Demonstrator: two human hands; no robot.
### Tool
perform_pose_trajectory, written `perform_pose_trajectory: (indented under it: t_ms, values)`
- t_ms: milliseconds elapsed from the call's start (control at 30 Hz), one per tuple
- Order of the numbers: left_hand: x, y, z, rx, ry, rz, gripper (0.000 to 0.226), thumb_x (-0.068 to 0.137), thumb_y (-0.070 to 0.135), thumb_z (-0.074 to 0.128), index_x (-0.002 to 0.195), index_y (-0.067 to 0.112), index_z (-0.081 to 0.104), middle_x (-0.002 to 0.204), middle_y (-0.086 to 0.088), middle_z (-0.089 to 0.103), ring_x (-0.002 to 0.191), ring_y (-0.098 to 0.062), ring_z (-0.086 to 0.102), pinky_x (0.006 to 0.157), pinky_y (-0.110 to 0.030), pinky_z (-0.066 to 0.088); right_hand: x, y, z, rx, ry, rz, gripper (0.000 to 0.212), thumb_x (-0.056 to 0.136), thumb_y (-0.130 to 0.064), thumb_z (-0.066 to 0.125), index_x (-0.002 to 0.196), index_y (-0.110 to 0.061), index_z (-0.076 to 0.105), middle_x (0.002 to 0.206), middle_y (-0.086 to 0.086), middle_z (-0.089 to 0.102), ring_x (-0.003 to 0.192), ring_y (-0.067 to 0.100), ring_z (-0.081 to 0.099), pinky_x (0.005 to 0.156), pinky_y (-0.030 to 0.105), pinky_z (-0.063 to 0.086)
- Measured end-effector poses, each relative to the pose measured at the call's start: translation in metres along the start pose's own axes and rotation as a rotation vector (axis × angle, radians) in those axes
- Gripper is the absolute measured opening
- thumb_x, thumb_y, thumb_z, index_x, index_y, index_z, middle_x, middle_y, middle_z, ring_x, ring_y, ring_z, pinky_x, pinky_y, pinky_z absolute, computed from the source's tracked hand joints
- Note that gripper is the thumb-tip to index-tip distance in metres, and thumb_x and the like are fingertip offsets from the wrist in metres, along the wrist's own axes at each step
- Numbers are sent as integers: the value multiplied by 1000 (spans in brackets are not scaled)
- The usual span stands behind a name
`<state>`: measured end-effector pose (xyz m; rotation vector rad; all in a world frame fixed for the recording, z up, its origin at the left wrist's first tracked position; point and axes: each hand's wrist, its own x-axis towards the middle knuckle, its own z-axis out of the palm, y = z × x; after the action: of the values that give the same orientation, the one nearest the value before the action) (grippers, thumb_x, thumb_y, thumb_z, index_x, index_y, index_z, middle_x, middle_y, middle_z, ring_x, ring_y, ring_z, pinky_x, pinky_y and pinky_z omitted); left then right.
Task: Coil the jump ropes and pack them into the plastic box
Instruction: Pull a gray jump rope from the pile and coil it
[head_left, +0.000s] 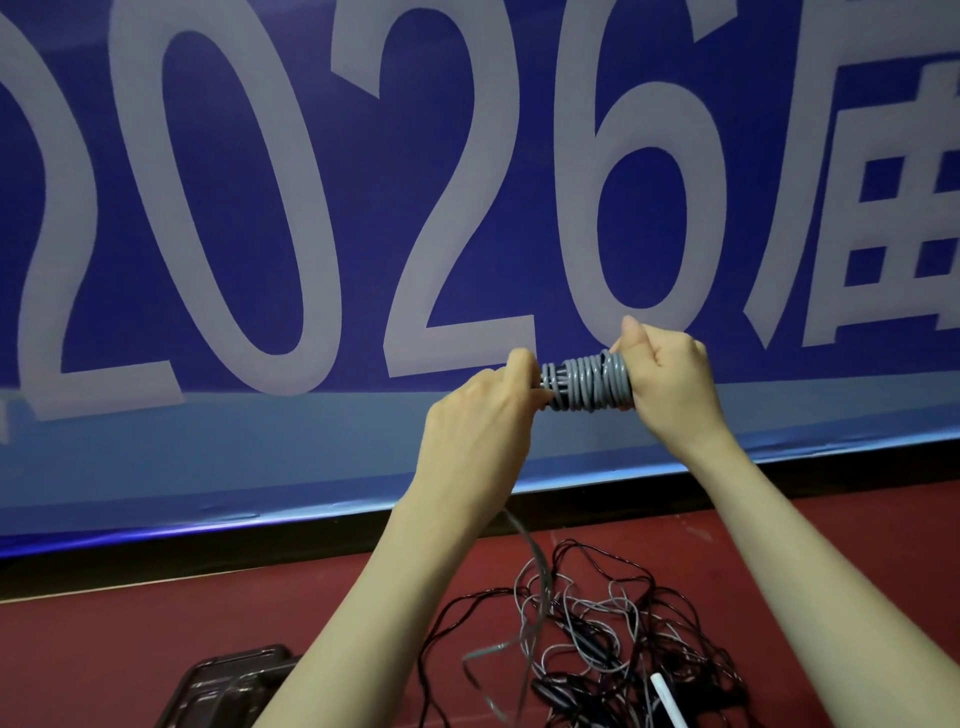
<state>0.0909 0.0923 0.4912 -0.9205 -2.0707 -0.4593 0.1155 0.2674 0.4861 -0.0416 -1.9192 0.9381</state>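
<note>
Jump ropes (613, 649) are seen heaped loose and tangled, black and grey, on the red floor (156, 623) well below both grips, so most coiling is judged undone. A dark plastic box (228, 686) lies lower left of the grips, with nothing visibly packed. One grey rope (587, 382) is wound tight round its handles, clasped at one end by the right hand (670, 379) and pinched at the other by the left hand (478, 415); its tail hangs down. A blue banner (363, 208) fills the wall behind.
</note>
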Motion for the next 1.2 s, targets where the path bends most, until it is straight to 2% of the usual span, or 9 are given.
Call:
perform_pose_trajectory:
  t_ms: [133, 233, 333, 500, 600, 733, 867, 1033, 1200]
  values:
    - [-1, -10, -2, -25, 104, 69, 34, 83, 49, 55, 91, 16, 58, 75, 4, 60, 60, -18, 53, 40, -29, 37, 4, -2, -8, 81, -188, -10, 49, 104, -22, 39, 66, 4, 54, 47, -2, 47, 43, 8, 41, 43, 18, 32]
    - [0, -17, -7, -248, -20, -82, 44, 81, 64, 50, 90, 22, 63, 89, 8, 54, 75, -14, 54, 56, -33, 44, 5, -5, -15, 201, -280, 10, 49, 105, -22, 38, 64, -1, 56, 44, -5, 49, 41, 4, 44, 42, 16, 35]
    - [0, -25, -4, -426, -169, -169, 55, 75, 74, 45, 83, 24, 65, 82, 10, 53, 73, -10, 53, 63, -36, 46, 5, -9, -19, 254, -343, 8, 49, 105, -22, 38, 65, 1, 56, 46, -3, 50, 43, 7, 45, 42, 17, 35]
    - [-6, -33, -3, -908, -520, -217, 46, 92, 46, 56, 81, 2, 61, 64, 1, 50, 60, -14, 41, 62, -28, 34, 4, -12, -28, 322, -455, 42, 48, 103, -22, 41, 67, 8, 55, 49, 3, 51, 43, 12, 45, 42, 20, 34]
    - [-9, -28, -7, -1116, -597, -232, 39, 89, 49, 49, 71, 22, 71, 67, 5, 59, 60, -9, 46, 62, -18, 38, 2, -16, -27, 385, -479, 65, 49, 103, -23, 41, 68, 9, 56, 50, 6, 51, 43, 15, 45, 41, 20, 33]
    - [-7, -11, -3, -1474, -461, -451, 41, 87, 46, 46, 57, 23, 62, 52, 7, 44, 47, -6, 34, 52, -19, 30, 2, -20, -20, 496, -364, 129, 49, 103, -24, 39, 68, 4, 57, 47, 3, 51, 40, 12, 45, 39, 19, 33]
    - [2, 7, 4, -1771, -261, -702, 26, 101, 25, 39, 80, 20, 52, 49, 9, 35, 39, -2, 26, 46, -17, 22, 2, -22, -11, 537, -152, 215, 47, 103, -25, 41, 63, -7, 56, 45, -3, 48, 38, 9, 44, 38, 17, 34]
    - [6, 12, 13, -1781, 5, -595, 32, 92, -4, 32, 99, 16, 55, 60, 5, 40, 47, -5, 26, 45, -17, 22, 0, -25, 3, 551, 52, 311, 46, 103, -24, 41, 61, -11, 53, 40, -7, 46, 35, 7, 44, 36, 15, 32]
    - [3, 10, 11, -1784, 25, -498, 33, 79, 21, 49, 110, 17, 57, 67, 8, 48, 48, -5, 28, 41, -14, 26, -3, -28, 11, 561, 136, 320, 45, 104, -24, 39, 62, -11, 51, 41, -8, 47, 37, 6, 46, 37, 15, 35]
